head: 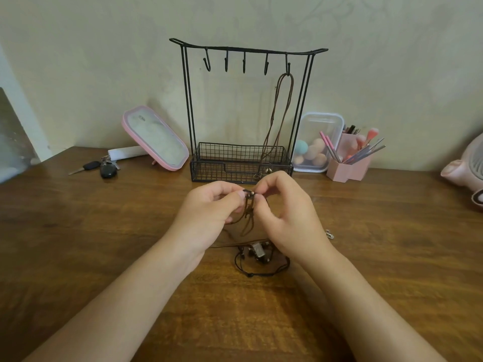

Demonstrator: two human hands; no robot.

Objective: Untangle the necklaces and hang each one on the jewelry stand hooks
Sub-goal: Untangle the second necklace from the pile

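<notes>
Wood table (104, 231) is filling the near half of the view, with a pale wall behind it. Black wire stand (217, 168) is standing at the far middle of the table, with a mesh basket at its base and a top bar carrying five hooks. Four hooks are hanging bare. The rightmost hook (288, 67) is carrying one brown necklace (271, 126), whose lower end is dropping into the right of the basket.

Pink mirror (156, 138) is leaning tilted just left of the stand. Clear box (317, 142) holding sponges is sitting just right of the stand. Pink holder (350, 163) with brushes is touching or nearly touching the box on its right side. A pink object (465, 165) is getting cut off at the far right edge; I cannot tell what it is. Keys (104, 168) are lying left of the mirror.

Both forearms are reaching in from the near edge and meeting in front of the basket. Left hand (209, 215) is curling its fingers, thumb and forefinger pinching a brown cord (247, 220) at its top by a small bead. Right hand (285, 218) is also curling in, fingertips pinching the same cord from the right. The hands are almost touching, raised above the table. The cord is dangling between the palms down toward the table.

Tangle (258, 253) of dark cords with metal pendants is lying on the table near the wrists, just nearer than the hands. A small metal clasp (329, 234) is lying right of the right wrist.
</notes>
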